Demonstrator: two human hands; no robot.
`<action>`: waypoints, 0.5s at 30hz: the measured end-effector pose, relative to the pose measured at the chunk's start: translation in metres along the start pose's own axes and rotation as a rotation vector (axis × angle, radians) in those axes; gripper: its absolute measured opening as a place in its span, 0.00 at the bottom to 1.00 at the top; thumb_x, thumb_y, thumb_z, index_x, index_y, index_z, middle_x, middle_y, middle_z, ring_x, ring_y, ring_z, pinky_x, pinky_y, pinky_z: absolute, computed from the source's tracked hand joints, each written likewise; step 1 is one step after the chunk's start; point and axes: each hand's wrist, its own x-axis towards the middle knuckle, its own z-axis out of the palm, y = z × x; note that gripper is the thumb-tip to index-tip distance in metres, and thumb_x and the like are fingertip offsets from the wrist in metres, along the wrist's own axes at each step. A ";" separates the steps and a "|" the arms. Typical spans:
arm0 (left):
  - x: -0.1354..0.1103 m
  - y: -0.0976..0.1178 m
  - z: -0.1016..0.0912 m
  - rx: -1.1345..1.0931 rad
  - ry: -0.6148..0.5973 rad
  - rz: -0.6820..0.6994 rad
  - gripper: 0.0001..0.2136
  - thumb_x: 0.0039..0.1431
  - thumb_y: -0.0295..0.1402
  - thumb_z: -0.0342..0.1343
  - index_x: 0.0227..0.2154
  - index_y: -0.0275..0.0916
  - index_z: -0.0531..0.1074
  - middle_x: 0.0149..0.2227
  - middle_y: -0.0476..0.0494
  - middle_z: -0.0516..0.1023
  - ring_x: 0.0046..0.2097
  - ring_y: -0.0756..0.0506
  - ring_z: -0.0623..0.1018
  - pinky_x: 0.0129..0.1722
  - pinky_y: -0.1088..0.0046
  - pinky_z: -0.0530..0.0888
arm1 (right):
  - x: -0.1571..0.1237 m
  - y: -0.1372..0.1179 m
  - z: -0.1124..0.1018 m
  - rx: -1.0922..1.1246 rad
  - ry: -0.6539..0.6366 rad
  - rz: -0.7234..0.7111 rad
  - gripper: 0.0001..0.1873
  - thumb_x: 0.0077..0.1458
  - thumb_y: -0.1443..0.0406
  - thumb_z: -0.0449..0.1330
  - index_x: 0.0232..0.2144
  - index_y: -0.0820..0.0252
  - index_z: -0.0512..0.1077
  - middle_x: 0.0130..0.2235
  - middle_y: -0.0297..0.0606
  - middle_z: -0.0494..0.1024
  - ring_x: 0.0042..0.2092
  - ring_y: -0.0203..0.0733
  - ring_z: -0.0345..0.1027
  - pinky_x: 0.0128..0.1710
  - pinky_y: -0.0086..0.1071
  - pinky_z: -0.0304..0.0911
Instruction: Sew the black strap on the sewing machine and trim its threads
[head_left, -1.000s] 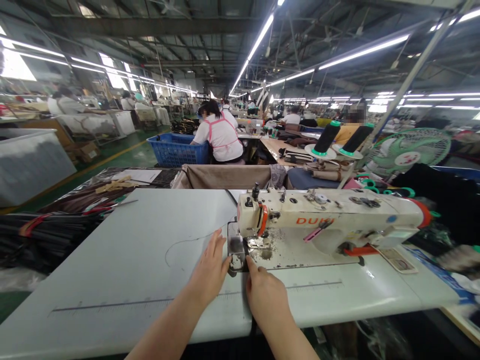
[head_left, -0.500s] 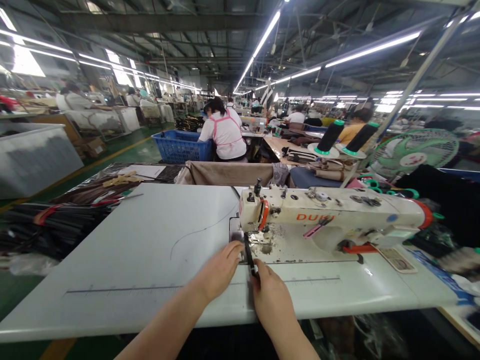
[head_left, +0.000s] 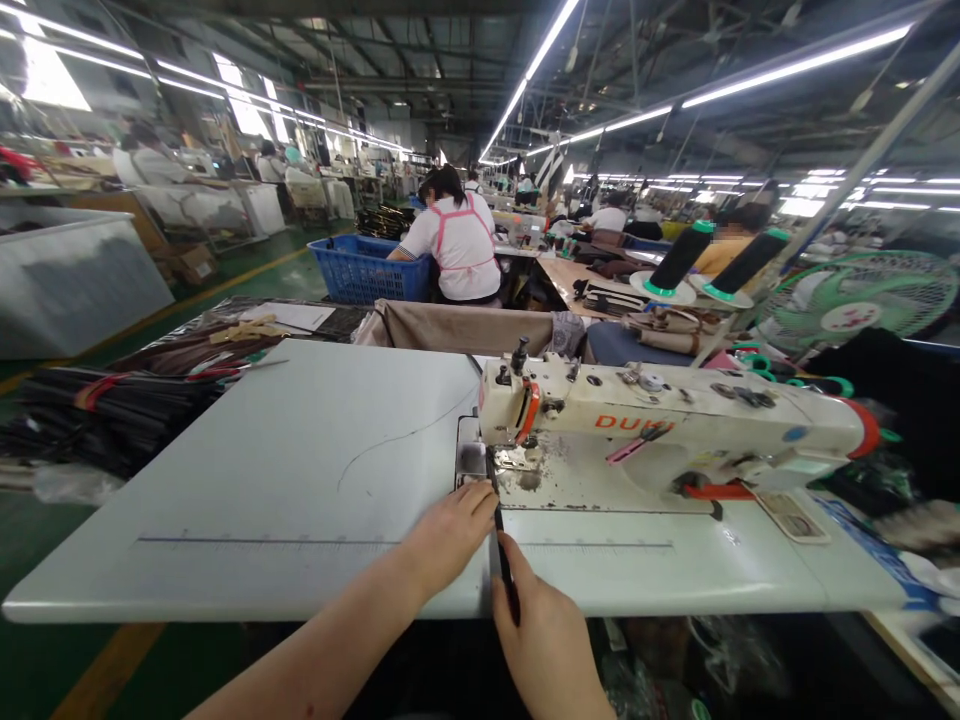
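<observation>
A thin black strip (head_left: pixel 497 520) runs from under the presser foot of the white sewing machine (head_left: pixel 675 425) back to the front edge of the white table (head_left: pixel 285 470). My left hand (head_left: pixel 450 530) lies on the table left of the strip, its bent fingers close together and its fingertips pressing the strip just in front of the needle plate (head_left: pixel 517 465). My right hand (head_left: pixel 544 630) is at the table's front edge, closed on the strip's near end. A loose thread (head_left: pixel 397 440) curves across the table to the left.
Bundles of dark strips (head_left: pixel 112 410) are piled left of the table. Two black thread cones (head_left: pixel 679 260) and a green fan (head_left: pixel 855 305) stand behind the machine. A person in a pink apron (head_left: pixel 459 245) sits ahead beside a blue basket (head_left: pixel 367 270).
Both hands have drawn back toward me from the needle area. The dark piece that lay flat by the needle now shows as a narrow strip stretched toward the table edge.
</observation>
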 end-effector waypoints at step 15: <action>0.004 0.005 -0.009 0.001 -0.079 -0.112 0.15 0.70 0.27 0.52 0.57 0.32 0.68 0.62 0.30 0.74 0.64 0.37 0.74 0.68 0.56 0.71 | 0.011 0.006 0.006 -0.120 0.041 -0.084 0.23 0.70 0.68 0.52 0.64 0.69 0.69 0.33 0.44 0.88 0.31 0.52 0.84 0.32 0.39 0.77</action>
